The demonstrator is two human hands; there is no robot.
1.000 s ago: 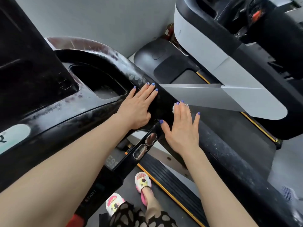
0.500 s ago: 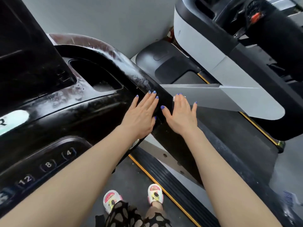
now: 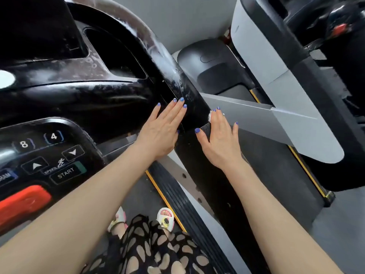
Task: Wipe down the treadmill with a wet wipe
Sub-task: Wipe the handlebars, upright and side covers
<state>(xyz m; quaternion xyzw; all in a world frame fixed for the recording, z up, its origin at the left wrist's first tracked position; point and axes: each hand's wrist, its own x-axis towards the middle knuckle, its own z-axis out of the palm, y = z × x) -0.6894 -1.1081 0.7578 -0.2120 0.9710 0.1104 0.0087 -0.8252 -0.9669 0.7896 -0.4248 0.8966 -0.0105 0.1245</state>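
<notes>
Your arms are bare; nails on left hand (image 3: 161, 133) and right hand (image 3: 221, 144) wear blue polish; dark spotted skirt (image 3: 150, 250), pale sandals (image 3: 165, 218).

The left hand (image 3: 162, 131) lies flat, fingers spread, on the black treadmill handrail (image 3: 189, 99) near centre. At its three o'clock the right hand (image 3: 219, 141) presses a white wet wipe (image 3: 209, 116), mostly hidden under the fingers, against the same rail. The console (image 3: 49, 155) with its START button (image 3: 66, 173) sits at nine o'clock.

We see a glossy black treadmill console (image 3: 83, 95) smeared white, a red-orange stop button (image 3: 21, 202), and blue-painted nails (image 3: 197, 130).
</notes>
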